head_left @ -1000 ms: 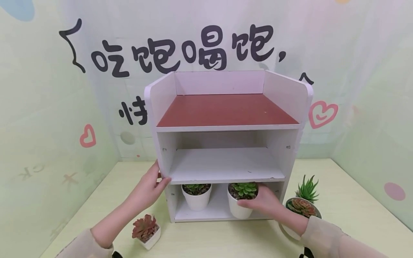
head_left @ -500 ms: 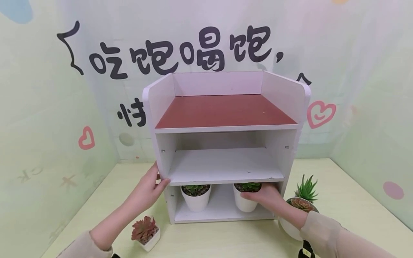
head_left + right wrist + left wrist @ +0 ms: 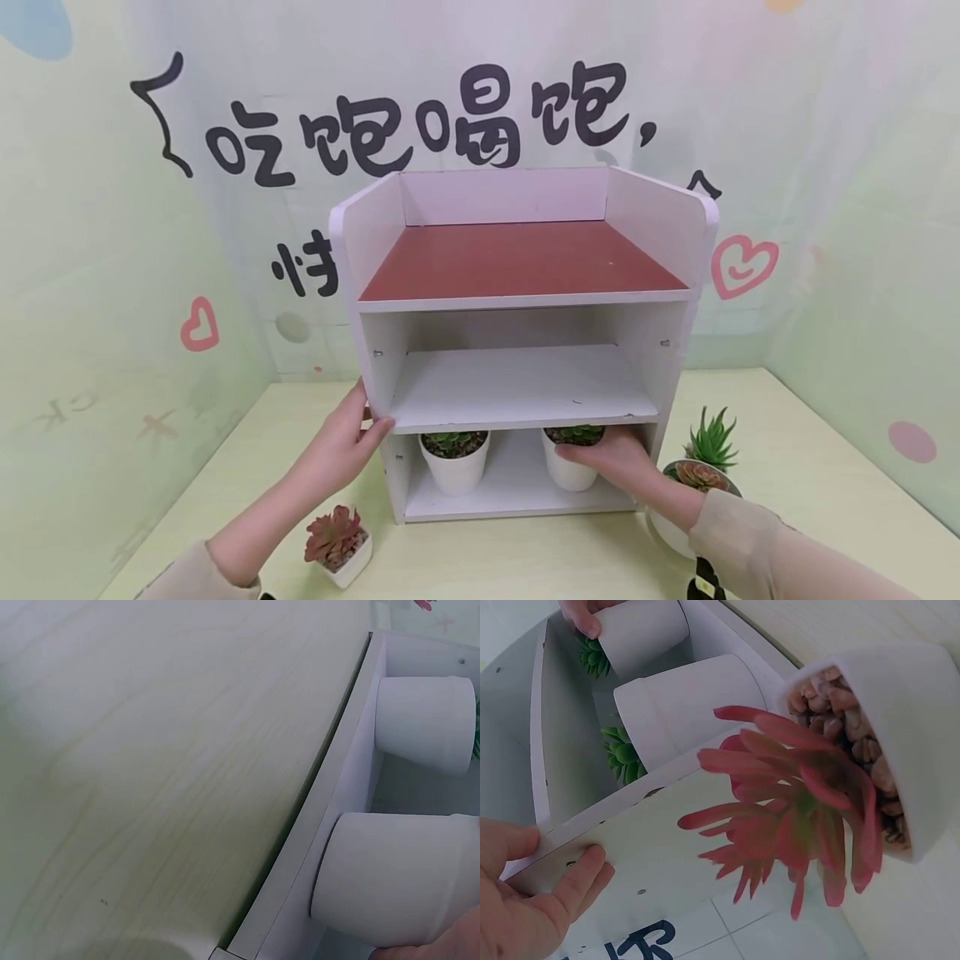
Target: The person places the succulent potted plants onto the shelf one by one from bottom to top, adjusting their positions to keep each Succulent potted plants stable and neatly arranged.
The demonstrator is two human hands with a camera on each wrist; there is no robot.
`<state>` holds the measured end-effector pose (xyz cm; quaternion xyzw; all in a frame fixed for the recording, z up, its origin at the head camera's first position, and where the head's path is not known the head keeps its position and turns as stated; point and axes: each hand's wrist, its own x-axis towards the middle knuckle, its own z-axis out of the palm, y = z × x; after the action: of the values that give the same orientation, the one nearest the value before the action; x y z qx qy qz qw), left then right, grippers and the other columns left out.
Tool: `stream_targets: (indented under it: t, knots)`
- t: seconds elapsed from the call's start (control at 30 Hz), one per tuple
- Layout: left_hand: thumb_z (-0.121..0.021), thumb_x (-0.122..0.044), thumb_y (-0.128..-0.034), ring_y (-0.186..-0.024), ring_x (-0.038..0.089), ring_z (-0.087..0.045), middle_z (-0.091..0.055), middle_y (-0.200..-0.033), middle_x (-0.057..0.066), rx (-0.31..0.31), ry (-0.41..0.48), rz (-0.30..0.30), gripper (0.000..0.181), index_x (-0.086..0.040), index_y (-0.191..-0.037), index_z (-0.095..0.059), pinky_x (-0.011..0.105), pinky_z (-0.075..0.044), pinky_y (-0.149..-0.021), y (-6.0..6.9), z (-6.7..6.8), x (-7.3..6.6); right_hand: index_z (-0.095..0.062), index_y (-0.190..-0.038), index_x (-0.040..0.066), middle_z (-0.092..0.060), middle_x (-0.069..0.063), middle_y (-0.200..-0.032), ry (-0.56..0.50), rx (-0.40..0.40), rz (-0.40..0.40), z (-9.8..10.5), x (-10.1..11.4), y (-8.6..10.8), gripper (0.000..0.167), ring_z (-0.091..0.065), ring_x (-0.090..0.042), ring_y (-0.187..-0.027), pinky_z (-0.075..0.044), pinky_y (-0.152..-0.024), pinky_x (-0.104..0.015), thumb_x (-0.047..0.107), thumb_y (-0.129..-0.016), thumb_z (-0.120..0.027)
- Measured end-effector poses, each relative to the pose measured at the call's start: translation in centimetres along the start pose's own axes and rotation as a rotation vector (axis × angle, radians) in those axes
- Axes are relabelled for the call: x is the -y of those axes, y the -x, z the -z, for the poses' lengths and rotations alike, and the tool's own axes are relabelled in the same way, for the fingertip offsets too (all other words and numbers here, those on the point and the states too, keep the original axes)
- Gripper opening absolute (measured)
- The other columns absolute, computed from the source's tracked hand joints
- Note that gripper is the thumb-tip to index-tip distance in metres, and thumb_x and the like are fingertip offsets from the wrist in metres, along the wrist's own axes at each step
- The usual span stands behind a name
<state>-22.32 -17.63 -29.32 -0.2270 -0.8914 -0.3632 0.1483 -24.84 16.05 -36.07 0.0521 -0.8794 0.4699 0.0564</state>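
A white shelf unit [image 3: 525,387] with a red top board stands on the table. My left hand [image 3: 341,442] grips its left side panel, thumb at the front edge and fingers on the outer face. On the bottom shelf, at the right, my right hand [image 3: 618,467] holds a potted green succulent [image 3: 572,468] upright by its white pot, thumb across the front. The middle board partly hides its leaves. A similar potted succulent [image 3: 455,467] stands to its left on the same shelf. In the right wrist view, the held pot [image 3: 394,877] appears to rest on the shelf board.
In front of the unit's left side sits a red succulent in a small white pot [image 3: 351,567]. Right of the unit stand a reddish succulent [image 3: 701,475], partly behind my right forearm, and a spiky green plant [image 3: 712,440]. A printed curtain [image 3: 487,50] hangs behind.
My right hand has moved the potted succulent rightward and deeper into the bottom shelf, where it now stays still. The left hand keeps its grip on the side panel.
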Motion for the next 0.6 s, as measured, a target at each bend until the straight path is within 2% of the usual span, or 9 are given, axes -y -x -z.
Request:
stream_targets:
  t: [0.23,0.6]
  knots:
    - [-0.054,0.000,-0.0894,-0.106,0.037,-0.055,-0.042,-0.132,0.024,-0.007,-0.013,-0.003,0.059,0.001,-0.140,-0.023,0.036,-0.055,-0.077,0.06,-0.03,0.09,-0.025,-0.136,-0.002,-0.035,-0.022,-0.136,-0.021,0.005,0.028,-0.01,0.06,-0.02,0.088,-0.031,-0.038,-0.129,-0.031,-0.105,-0.051,0.029,-0.072,-0.076]
    - [-0.056,-0.001,-0.0888,-0.106,0.035,-0.055,-0.040,-0.133,0.022,-0.002,-0.028,0.004,0.063,-0.001,-0.141,-0.021,0.036,-0.055,-0.077,0.04,-0.16,0.49,-0.027,-0.135,-0.004,-0.039,-0.024,-0.133,0.053,-0.013,0.030,-0.01,0.22,0.26,0.086,-0.036,-0.039,-0.125,-0.035,-0.102,-0.051,0.031,-0.073,-0.075]
